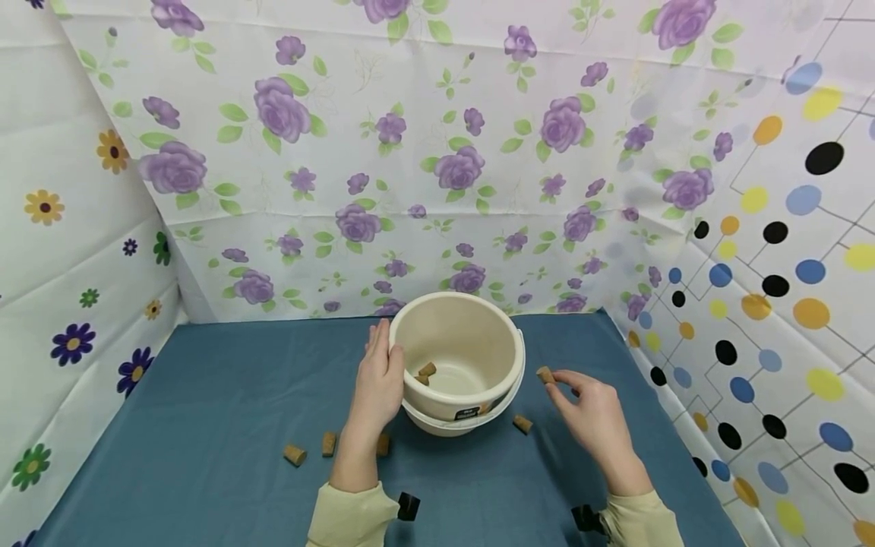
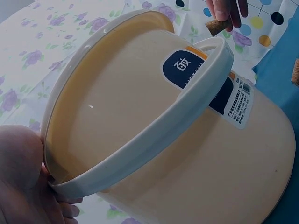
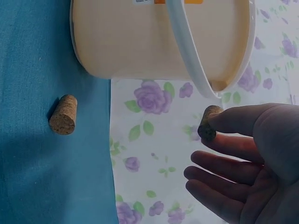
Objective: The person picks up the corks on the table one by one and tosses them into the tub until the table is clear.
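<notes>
Cork sits pinched in right hand; straight-fingered left hand touches the bucket.

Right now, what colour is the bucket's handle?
The handle is white, showing best in the left wrist view.

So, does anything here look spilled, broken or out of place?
Nothing looks broken. The one untidy thing is four corks scattered on the blue cloth, either side of the bucket, while two others sit inside it. Its handle hangs down in front, which seems ordinary.
</notes>
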Tool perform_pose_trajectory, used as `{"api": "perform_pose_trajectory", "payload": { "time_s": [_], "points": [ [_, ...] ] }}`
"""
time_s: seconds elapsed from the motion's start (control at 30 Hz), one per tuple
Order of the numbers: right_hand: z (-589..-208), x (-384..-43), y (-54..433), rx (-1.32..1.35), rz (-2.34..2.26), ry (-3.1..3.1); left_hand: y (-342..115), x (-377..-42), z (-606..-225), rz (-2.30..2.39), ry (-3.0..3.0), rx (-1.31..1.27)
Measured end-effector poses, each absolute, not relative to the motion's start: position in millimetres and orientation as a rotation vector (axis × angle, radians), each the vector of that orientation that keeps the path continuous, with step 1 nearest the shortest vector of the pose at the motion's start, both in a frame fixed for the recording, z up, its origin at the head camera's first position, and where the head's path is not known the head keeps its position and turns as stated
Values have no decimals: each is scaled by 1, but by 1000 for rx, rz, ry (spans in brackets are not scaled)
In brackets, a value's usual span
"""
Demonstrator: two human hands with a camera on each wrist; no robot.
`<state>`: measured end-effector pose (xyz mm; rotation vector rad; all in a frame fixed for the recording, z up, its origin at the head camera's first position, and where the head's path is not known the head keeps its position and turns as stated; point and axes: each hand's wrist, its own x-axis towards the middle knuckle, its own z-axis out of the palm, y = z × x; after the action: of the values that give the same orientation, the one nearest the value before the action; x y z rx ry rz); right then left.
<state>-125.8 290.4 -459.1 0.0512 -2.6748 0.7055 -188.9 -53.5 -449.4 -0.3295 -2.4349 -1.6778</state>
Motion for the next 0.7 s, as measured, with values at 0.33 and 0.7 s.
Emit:
{"api": "perform_pose_trajectory", "payload": {
  "time_s": [0.33,0.7],
  "points": [
    [-453,-126,285,72,703,-2632,-53,-190,-450,-1676,-2429,-331],
    [-446,-124,278,111,705,-2604,-53,-189,-450,-1670,-2430,-326]
  ]
}}
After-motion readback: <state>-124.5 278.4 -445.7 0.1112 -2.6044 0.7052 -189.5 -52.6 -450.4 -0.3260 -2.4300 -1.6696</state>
